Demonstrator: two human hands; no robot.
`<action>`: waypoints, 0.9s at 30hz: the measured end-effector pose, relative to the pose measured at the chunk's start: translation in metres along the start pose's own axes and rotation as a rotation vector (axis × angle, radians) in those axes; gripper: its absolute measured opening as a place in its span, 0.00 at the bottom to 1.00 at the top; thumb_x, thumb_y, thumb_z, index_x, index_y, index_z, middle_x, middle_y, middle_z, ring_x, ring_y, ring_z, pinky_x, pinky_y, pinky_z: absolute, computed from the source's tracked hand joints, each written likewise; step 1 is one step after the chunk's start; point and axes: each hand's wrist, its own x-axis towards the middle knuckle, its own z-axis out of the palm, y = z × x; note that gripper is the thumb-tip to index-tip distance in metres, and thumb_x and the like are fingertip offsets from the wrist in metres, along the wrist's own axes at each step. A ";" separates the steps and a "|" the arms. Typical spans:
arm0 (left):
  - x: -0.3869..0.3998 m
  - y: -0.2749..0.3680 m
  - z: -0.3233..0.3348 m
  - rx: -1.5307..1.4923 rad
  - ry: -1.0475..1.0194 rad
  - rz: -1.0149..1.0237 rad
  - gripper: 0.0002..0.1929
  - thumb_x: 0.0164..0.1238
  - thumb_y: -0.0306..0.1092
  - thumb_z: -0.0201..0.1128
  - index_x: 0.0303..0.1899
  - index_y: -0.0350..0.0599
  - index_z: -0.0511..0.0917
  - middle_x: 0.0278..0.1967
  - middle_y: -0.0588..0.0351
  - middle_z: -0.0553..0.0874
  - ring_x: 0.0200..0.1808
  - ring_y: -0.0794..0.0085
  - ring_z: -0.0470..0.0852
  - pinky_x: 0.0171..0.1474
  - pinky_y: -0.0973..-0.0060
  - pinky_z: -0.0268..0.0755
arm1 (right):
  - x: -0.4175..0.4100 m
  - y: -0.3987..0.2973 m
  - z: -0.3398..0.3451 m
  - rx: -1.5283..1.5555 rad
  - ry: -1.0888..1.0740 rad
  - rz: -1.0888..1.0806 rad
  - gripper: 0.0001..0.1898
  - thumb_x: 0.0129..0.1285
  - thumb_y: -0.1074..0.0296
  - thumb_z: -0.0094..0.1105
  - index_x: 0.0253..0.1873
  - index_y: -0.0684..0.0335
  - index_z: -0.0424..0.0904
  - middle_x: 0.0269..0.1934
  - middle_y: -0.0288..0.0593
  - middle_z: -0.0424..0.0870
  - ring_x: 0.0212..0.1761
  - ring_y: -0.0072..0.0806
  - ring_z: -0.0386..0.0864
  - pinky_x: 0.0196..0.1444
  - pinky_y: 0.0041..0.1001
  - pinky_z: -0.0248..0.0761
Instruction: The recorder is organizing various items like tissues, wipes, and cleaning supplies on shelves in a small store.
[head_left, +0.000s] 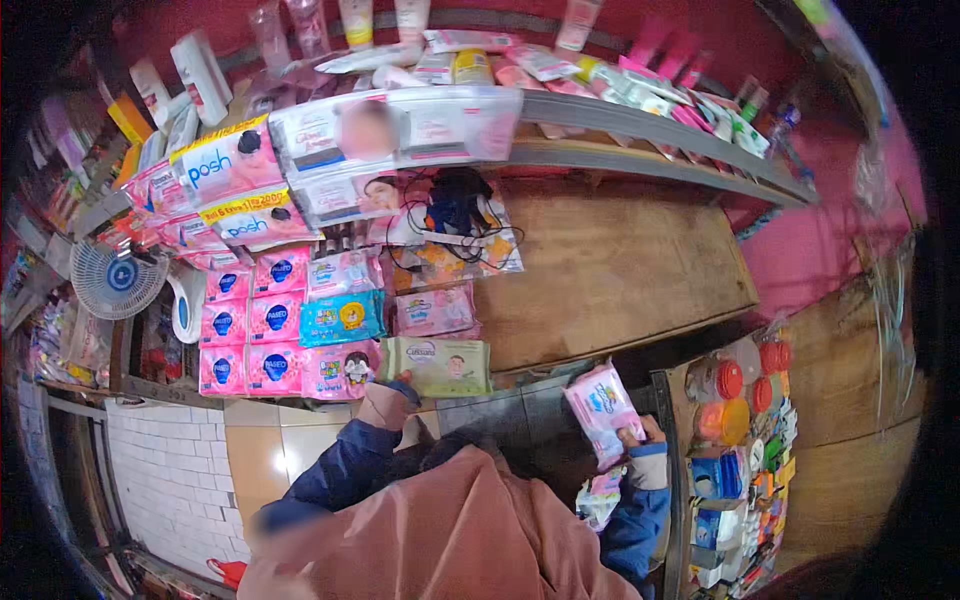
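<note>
My right hand (649, 431) grips the lower end of a pink-and-white pack of Cussons baby wipes (600, 405), which it holds tilted over the floor. Below it, beside my right sleeve, is another pink-and-white pack (600, 496); what supports that one is hidden. At the lower left corner of a green Cussons wipes pack (442, 367) is my left hand (403, 378), mostly covered by its sleeve, so its grip is unclear. The green pack lies at the counter's front edge. Left of it is a pink baby wipes pack (337, 371), with a blue one (343, 317) behind.
Several pink Paseo tissue packs (276, 317) lie in rows at the left, near a white fan (120, 276). Black cables (450, 244) lie on the wooden counter (615, 262). A shelf (637, 124) crosses above. Jars with red lids (729, 379) stand at the right.
</note>
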 end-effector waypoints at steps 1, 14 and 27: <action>0.001 0.000 0.001 0.397 -0.037 0.140 0.12 0.65 0.29 0.53 0.49 0.43 0.71 0.33 0.58 0.78 0.32 0.70 0.77 0.33 0.69 0.72 | 0.011 -0.015 0.015 -0.027 -0.018 -0.038 0.13 0.47 0.69 0.67 0.39 0.65 0.81 0.29 0.35 0.72 0.31 0.22 0.70 0.33 0.22 0.62; 0.027 -0.001 0.000 0.417 -0.213 0.516 0.44 0.47 0.20 0.59 0.67 0.41 0.45 0.56 0.50 0.70 0.57 0.67 0.69 0.57 0.74 0.62 | 0.188 -0.134 0.211 -0.199 -0.302 -0.360 0.12 0.51 0.71 0.65 0.41 0.66 0.78 0.35 0.38 0.76 0.33 0.24 0.76 0.30 0.22 0.70; 0.007 0.047 -0.007 0.943 -0.282 0.665 0.51 0.41 0.33 0.72 0.67 0.37 0.46 0.59 0.47 0.64 0.61 0.63 0.64 0.61 0.70 0.56 | 0.179 -0.142 0.255 -0.177 -0.402 -0.364 0.15 0.50 0.71 0.66 0.44 0.66 0.79 0.38 0.41 0.77 0.40 0.26 0.74 0.42 0.24 0.68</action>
